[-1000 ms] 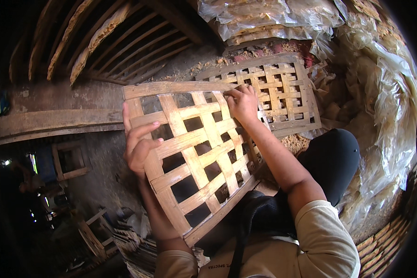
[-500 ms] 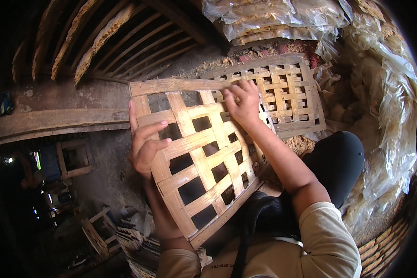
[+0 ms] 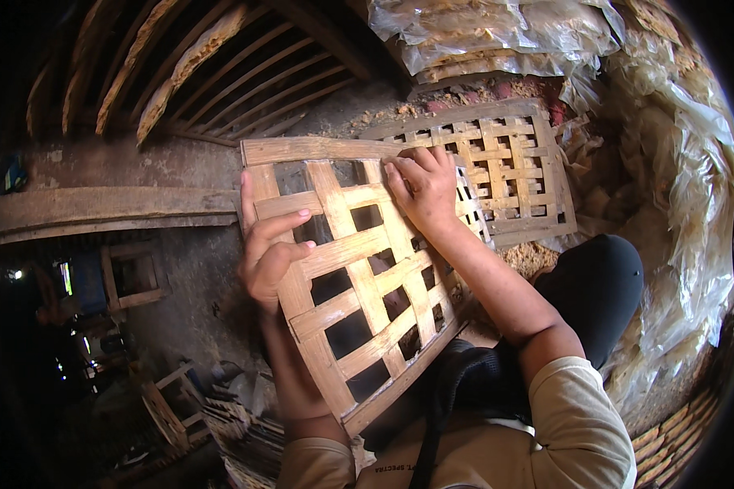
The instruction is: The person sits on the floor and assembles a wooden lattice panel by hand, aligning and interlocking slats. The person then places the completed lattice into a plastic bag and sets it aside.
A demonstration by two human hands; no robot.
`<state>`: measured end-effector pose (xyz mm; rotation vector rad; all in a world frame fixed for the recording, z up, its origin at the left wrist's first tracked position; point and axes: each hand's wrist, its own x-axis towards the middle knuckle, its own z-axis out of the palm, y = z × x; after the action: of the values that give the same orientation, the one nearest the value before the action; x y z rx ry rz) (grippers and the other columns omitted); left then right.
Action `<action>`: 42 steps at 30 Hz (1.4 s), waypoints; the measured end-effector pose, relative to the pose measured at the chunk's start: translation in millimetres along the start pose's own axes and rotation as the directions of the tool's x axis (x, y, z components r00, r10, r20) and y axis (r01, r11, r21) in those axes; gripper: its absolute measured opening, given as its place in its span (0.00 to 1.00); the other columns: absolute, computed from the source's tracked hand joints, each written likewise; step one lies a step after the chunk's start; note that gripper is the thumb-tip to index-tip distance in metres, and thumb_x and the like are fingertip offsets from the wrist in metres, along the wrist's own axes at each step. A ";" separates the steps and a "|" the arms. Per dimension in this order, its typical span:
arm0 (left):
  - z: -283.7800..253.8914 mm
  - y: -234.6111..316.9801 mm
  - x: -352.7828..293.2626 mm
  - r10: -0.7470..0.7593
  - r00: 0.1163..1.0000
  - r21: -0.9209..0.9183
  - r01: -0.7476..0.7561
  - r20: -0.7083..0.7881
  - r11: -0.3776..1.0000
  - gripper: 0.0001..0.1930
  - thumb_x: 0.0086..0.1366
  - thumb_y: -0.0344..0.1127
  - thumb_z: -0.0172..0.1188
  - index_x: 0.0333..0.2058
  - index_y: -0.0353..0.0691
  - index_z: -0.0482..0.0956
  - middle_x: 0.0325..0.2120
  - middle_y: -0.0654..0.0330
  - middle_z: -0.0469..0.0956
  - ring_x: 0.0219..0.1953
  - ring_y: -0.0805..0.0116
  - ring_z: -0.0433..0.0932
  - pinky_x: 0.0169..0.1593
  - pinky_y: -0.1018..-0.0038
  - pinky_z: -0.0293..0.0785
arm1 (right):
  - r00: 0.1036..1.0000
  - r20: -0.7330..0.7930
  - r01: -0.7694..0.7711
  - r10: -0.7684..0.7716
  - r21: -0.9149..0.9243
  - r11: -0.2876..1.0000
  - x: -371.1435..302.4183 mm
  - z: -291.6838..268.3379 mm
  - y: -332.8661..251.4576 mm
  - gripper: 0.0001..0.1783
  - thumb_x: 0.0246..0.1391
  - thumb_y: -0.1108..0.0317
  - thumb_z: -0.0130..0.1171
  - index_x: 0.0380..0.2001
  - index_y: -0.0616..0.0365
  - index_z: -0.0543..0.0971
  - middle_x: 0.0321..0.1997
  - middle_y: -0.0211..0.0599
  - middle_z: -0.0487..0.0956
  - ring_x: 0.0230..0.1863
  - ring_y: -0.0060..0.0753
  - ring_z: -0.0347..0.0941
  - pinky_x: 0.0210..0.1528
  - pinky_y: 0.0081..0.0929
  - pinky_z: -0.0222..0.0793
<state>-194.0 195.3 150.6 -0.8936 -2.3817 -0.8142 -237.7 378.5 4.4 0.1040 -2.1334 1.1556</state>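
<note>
A woven wooden lattice frame, with flat pale slats crossing inside a rim, is held tilted before me. My left hand is closed on its left side, two fingertips over the front and the rest partly hidden behind. At the upper right of the frame, my right hand has its fingers curled down against the slats by the top rim. Whether anything small sits under those fingers is hidden. A second lattice frame lies beyond my right hand, partly covered by the first.
Crumbly pale bits lie beside the second frame. Plastic-wrapped slabs are stacked at the back, and plastic sheeting hangs over a pile at the right. A wooden beam and slatted rack stand left. My dark-clad knee is at right.
The held frame and my left hand have shifted slightly right. My right hand stays by the top rim, its fingers a little lower and more curled.
</note>
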 end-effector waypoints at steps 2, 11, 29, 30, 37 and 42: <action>1.1 -0.5 -1.3 -0.004 1.000 0.003 0.004 -0.007 1.000 0.12 0.59 0.34 0.62 0.20 0.39 0.71 0.37 0.55 0.79 0.63 0.30 0.62 0.67 0.34 0.54 | 1.000 0.020 -0.007 0.007 0.011 1.000 1.7 -0.1 0.2 0.01 0.44 0.70 0.65 0.24 0.53 0.82 0.30 0.27 0.78 0.34 0.37 0.69 0.38 0.35 0.63; 1.4 1.0 0.1 -0.038 0.999 -0.034 0.039 0.027 0.999 0.10 0.55 0.28 0.64 0.19 0.38 0.73 0.38 0.55 0.80 0.64 0.31 0.60 0.67 0.36 0.54 | 1.000 0.000 0.015 -0.015 0.086 0.996 6.4 1.2 0.0 0.03 0.45 0.70 0.66 0.25 0.54 0.82 0.29 0.28 0.77 0.32 0.36 0.68 0.37 0.35 0.62; -2.1 8.5 8.1 -0.069 0.992 0.004 0.069 0.102 0.998 0.09 0.53 0.23 0.65 0.20 0.39 0.73 0.41 0.52 0.79 0.68 0.33 0.53 0.62 0.42 0.67 | 0.982 0.089 -0.185 0.164 0.332 0.925 2.3 4.5 -7.8 0.04 0.50 0.70 0.64 0.30 0.55 0.86 0.34 0.32 0.79 0.36 0.34 0.69 0.40 0.32 0.66; -0.8 5.6 5.5 -0.062 0.995 -0.005 0.063 0.083 0.998 0.09 0.53 0.23 0.65 0.20 0.39 0.73 0.41 0.52 0.79 0.68 0.33 0.53 0.61 0.42 0.68 | 0.975 0.079 -0.222 0.208 0.342 0.913 -0.1 5.8 -7.7 0.04 0.50 0.70 0.64 0.29 0.55 0.86 0.34 0.33 0.79 0.36 0.34 0.70 0.39 0.32 0.66; -2.5 -1.9 -1.4 -0.045 0.996 -0.034 0.047 0.077 0.998 0.09 0.54 0.24 0.64 0.20 0.39 0.73 0.41 0.52 0.78 0.69 0.33 0.51 0.64 0.40 0.63 | 0.965 0.133 -0.253 0.225 0.261 0.932 -5.1 6.3 3.8 0.05 0.51 0.72 0.63 0.29 0.61 0.85 0.34 0.36 0.79 0.39 0.38 0.71 0.42 0.32 0.67; 3.1 5.8 -1.1 -0.078 0.995 -0.090 0.084 0.059 0.992 0.08 0.54 0.22 0.63 0.20 0.38 0.73 0.42 0.51 0.78 0.69 0.34 0.49 0.66 0.37 0.56 | 0.986 0.165 -0.028 -0.005 0.195 0.980 18.5 -12.8 -12.6 0.13 0.53 0.70 0.60 0.42 0.59 0.82 0.44 0.39 0.78 0.45 0.41 0.72 0.48 0.34 0.66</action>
<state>-189.9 200.4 149.8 -0.8710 -2.4596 -0.9498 -239.9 385.2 29.2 0.2867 -2.1580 1.4063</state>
